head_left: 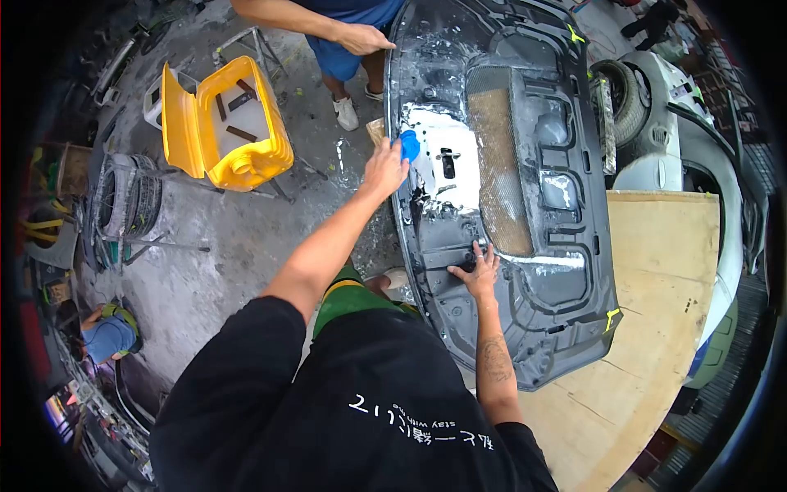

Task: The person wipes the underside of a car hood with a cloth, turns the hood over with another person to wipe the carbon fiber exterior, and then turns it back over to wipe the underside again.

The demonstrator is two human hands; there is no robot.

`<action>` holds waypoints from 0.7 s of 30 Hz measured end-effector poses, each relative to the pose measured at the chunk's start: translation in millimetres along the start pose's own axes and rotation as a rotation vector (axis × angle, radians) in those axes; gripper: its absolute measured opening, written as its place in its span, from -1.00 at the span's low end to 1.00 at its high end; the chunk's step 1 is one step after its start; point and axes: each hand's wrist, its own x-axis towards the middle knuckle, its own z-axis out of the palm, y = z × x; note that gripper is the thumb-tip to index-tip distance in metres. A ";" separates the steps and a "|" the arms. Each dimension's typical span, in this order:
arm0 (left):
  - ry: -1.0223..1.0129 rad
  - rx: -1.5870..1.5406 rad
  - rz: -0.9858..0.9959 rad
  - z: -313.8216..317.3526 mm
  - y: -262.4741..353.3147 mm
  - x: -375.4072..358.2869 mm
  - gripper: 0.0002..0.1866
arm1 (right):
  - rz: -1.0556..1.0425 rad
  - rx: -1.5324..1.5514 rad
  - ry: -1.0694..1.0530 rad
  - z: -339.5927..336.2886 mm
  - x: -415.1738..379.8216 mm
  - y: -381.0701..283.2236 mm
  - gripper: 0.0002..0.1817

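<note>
Slippage is the risk—left hand (385,168) grips blue pad (409,146) on wet hood panel (525,271), right hand (478,272) merely spread flat, empty.

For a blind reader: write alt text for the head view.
Seen from above, a person's left hand presses a blue pad on a dark car hood panel, right hand flat on it. Another person's hand grips its edge; a yellow jug stands nearby.

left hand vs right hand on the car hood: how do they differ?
The left hand grips a blue pad at the car hood edge; the right hand holds nothing. The left hand's fingers are curled in a grip, while the right hand lies flat, fingers spread. The left hand is farther up the hood, the right hand nearer the body. Both touch the hood.
</note>
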 end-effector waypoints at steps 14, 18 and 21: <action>-0.916 -0.245 0.270 -24.8 -21.9 -18.2 -0.59 | 0.011 -0.014 0.016 -3.5 -10.3 -15.3 0.17; -0.232 -0.360 -0.081 -5.8 -0.8 -22.2 -0.46 | -0.016 -0.008 0.062 1.1 -11.1 -10.4 0.16; 0.085 -0.297 -0.130 43.6 42.7 -46.9 -0.37 | -0.034 -0.020 0.072 -1.9 -10.7 -12.1 0.16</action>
